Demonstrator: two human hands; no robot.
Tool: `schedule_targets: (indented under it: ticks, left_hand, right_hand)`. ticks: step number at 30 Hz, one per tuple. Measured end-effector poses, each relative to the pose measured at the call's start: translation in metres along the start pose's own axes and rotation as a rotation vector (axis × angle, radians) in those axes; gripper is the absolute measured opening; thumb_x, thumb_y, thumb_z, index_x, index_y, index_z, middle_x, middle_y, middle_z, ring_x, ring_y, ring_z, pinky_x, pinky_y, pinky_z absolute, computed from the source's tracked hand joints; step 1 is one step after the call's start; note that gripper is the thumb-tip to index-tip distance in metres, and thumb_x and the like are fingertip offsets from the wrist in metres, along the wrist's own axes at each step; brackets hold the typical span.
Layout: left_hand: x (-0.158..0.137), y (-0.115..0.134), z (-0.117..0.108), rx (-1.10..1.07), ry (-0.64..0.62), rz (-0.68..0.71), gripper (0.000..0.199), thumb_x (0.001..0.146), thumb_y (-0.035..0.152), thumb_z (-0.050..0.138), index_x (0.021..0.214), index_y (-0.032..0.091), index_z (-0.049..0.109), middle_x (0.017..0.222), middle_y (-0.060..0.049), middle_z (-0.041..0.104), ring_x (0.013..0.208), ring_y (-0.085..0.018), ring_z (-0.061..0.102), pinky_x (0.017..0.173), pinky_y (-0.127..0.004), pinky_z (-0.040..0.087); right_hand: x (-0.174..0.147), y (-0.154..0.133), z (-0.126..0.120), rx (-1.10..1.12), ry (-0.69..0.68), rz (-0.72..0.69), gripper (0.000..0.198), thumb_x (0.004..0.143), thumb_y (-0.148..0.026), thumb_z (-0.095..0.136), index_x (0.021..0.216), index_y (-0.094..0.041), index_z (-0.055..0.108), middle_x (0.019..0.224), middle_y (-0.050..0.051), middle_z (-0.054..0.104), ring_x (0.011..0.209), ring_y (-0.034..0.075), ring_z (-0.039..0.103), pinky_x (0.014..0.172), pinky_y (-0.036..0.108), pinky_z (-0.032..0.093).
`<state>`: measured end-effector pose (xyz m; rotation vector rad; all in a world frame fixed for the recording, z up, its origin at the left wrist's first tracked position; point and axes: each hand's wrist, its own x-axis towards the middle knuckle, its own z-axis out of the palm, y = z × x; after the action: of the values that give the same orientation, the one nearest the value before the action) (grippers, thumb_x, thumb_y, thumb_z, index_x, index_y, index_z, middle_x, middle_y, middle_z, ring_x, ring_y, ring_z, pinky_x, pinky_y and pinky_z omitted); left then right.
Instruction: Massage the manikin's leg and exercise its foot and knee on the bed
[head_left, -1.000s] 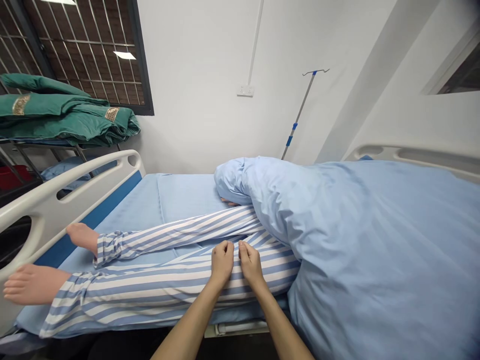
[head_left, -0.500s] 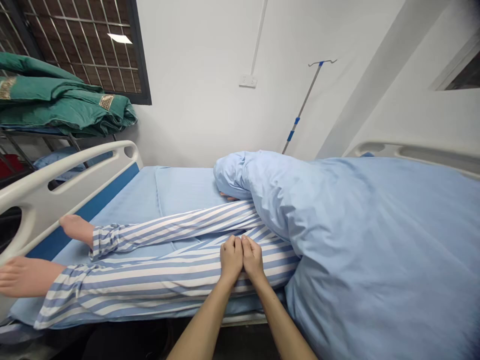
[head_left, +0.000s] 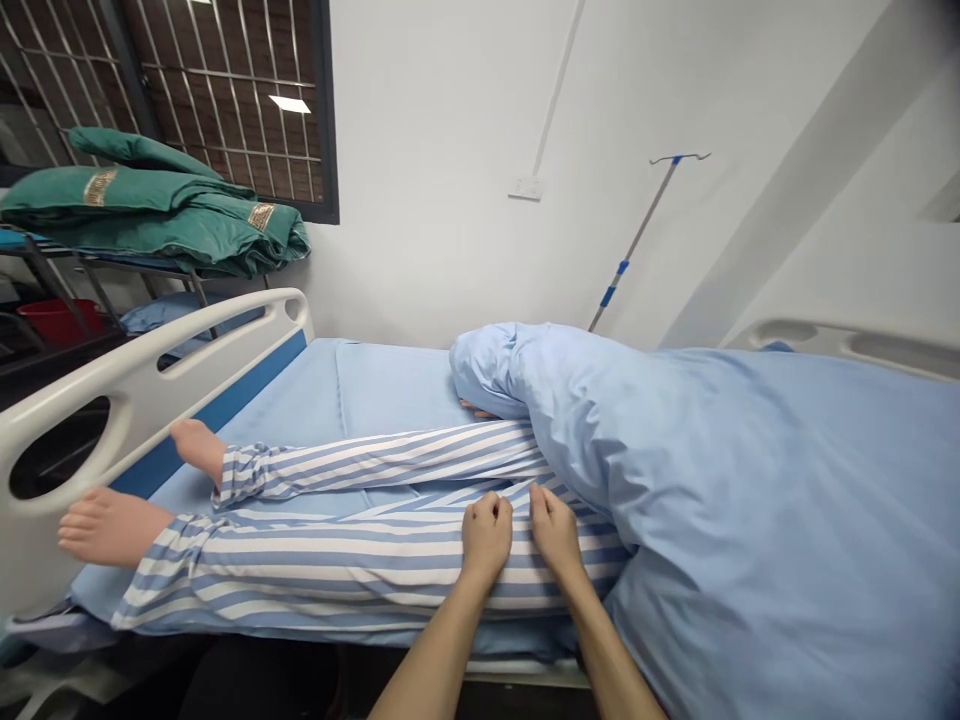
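Both my hands are over the upper thigh of a figure lying on the bed in blue-and-white striped trousers (head_left: 330,548). My left hand (head_left: 486,535) is curled into a loose fist, with nothing showing in it. Beside it, a small gap away, my right hand (head_left: 553,525) has its fingers folded in the same way, also with nothing visible. The cloth beneath is not pulled up. To the right, a light blue quilt (head_left: 712,480) is folded back over the figure's upper body. Fingertips (head_left: 476,410) show under its edge.
Bare feet (head_left: 112,528) lie near the white bed-end board (head_left: 217,325) at the left. Behind the bed stands an IV pole (head_left: 636,240) against the wall. Green bundled bedding (head_left: 165,220) rests on a rack below the barred window (head_left: 232,100); a red basin (head_left: 60,322) is beneath.
My fists were pressed together and are now apart, the right one shifted further right. The camera view has turned a little to the left.
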<state>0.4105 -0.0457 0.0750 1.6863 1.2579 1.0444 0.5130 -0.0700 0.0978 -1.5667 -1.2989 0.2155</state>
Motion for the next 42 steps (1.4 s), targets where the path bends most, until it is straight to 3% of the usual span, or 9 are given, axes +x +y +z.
schedule_targets:
  ticks: [8,10,14,18,21,26,32,37,42]
  left_hand:
    - [0.003,-0.014,-0.028,-0.079,-0.192,0.001,0.032,0.077,0.033,0.036,0.049,0.019,0.039,0.047,0.004,0.042,0.052,-0.009,0.042,0.054,-0.022,0.028]
    - [0.006,-0.028,-0.063,-0.067,-0.253,-0.028,0.032,0.076,0.033,0.037,0.048,0.018,0.042,0.044,0.004,0.042,0.049,-0.009,0.043,0.053,-0.022,0.029]
    - [0.021,-0.060,-0.172,0.039,-0.135,-0.032,0.033,0.073,0.034,0.041,0.045,0.018,0.042,0.042,0.004,0.042,0.048,-0.009,0.041,0.054,-0.022,0.030]
    - [0.029,-0.088,-0.279,-0.081,0.197,-0.062,0.035,0.073,0.040,0.043,0.045,0.018,0.039,0.041,0.005,0.039,0.045,-0.008,0.037,0.052,-0.022,0.030]
    - [0.019,-0.117,-0.317,-0.148,0.303,-0.118,0.037,0.073,0.043,0.042,0.045,0.020,0.033,0.039,0.006,0.034,0.042,-0.008,0.032,0.048,-0.022,0.027]
    - [-0.005,-0.155,-0.318,0.208,0.372,-0.135,0.036,0.074,0.041,0.043,0.049,0.018,0.031,0.046,0.006,0.031,0.049,-0.008,0.035,0.051,-0.021,0.023]
    - [-0.008,-0.154,-0.314,0.385,0.343,-0.164,0.032,0.076,0.035,0.040,0.050,0.018,0.031,0.047,0.005,0.033,0.050,-0.009,0.034,0.052,-0.022,0.018]
    - [-0.010,-0.153,-0.314,0.407,0.375,-0.156,0.031,0.075,0.033,0.041,0.049,0.018,0.033,0.047,0.005,0.033,0.050,-0.009,0.030,0.052,-0.023,0.017]
    - [-0.013,-0.155,-0.314,0.337,0.470,-0.128,0.034,0.078,0.035,0.039,0.049,0.017,0.038,0.046,0.005,0.035,0.049,-0.008,0.034,0.052,-0.021,0.021]
  right_hand:
    - [-0.007,0.022,0.008,-0.109,0.014,0.009,0.042,0.085,-0.049,0.034,0.054,-0.020,0.031,0.050,-0.005,0.029,0.050,0.010,0.032,0.049,0.023,0.026]
    - [-0.007,0.020,0.008,-0.107,0.015,0.020,0.042,0.084,-0.049,0.034,0.054,-0.020,0.030,0.051,-0.005,0.028,0.050,0.010,0.031,0.049,0.023,0.026]
    - [-0.007,0.021,0.009,-0.123,0.020,0.033,0.041,0.083,-0.048,0.036,0.054,-0.020,0.031,0.052,-0.004,0.027,0.052,0.011,0.031,0.049,0.022,0.027]
    - [-0.008,0.024,0.011,-0.168,0.004,0.052,0.040,0.082,-0.049,0.036,0.055,-0.020,0.032,0.053,-0.004,0.029,0.053,0.011,0.033,0.050,0.022,0.029]
    - [-0.009,0.025,0.012,-0.242,-0.006,0.072,0.039,0.080,-0.049,0.036,0.055,-0.020,0.037,0.052,-0.003,0.033,0.053,0.012,0.036,0.052,0.022,0.030]
    - [-0.005,0.023,0.014,-0.437,-0.004,0.099,0.040,0.080,-0.049,0.034,0.055,-0.019,0.044,0.051,0.001,0.045,0.054,0.015,0.040,0.052,0.025,0.030]
    - [-0.006,0.002,0.043,-0.451,-0.044,0.100,0.040,0.078,-0.048,0.034,0.051,-0.020,0.043,0.048,0.002,0.046,0.050,0.015,0.039,0.049,0.026,0.027]
    - [-0.035,-0.050,0.133,-0.089,-0.165,0.031,0.041,0.078,-0.052,0.035,0.051,-0.021,0.032,0.047,-0.003,0.034,0.049,0.013,0.033,0.047,0.025,0.027]
    - [-0.076,-0.143,0.245,0.171,-0.460,-0.136,0.041,0.083,-0.046,0.034,0.052,-0.020,0.032,0.050,-0.004,0.034,0.050,0.011,0.033,0.049,0.023,0.025]
